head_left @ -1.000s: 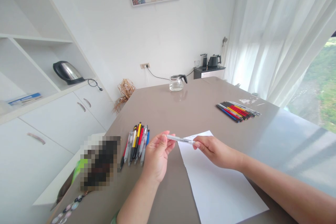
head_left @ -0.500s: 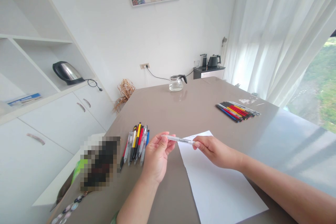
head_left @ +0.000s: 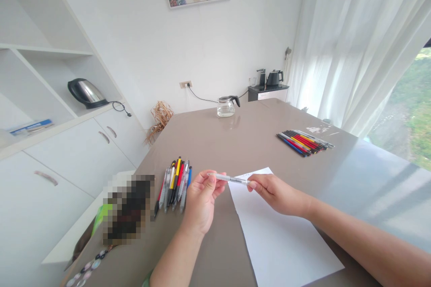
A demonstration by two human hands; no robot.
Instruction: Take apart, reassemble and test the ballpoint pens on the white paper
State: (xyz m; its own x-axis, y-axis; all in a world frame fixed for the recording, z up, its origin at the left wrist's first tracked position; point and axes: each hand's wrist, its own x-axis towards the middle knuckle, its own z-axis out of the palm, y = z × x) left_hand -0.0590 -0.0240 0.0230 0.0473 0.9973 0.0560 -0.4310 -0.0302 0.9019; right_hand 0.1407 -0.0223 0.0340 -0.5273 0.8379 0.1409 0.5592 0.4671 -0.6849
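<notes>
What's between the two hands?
In the head view, a pen spans the gap from the left hand to the right hand, which grips its end.

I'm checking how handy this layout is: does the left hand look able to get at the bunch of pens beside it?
Probably yes: the bunch of pens lies beside the left hand, with nothing seen between, though that hand seems to hold one end of the clear pen.
</notes>
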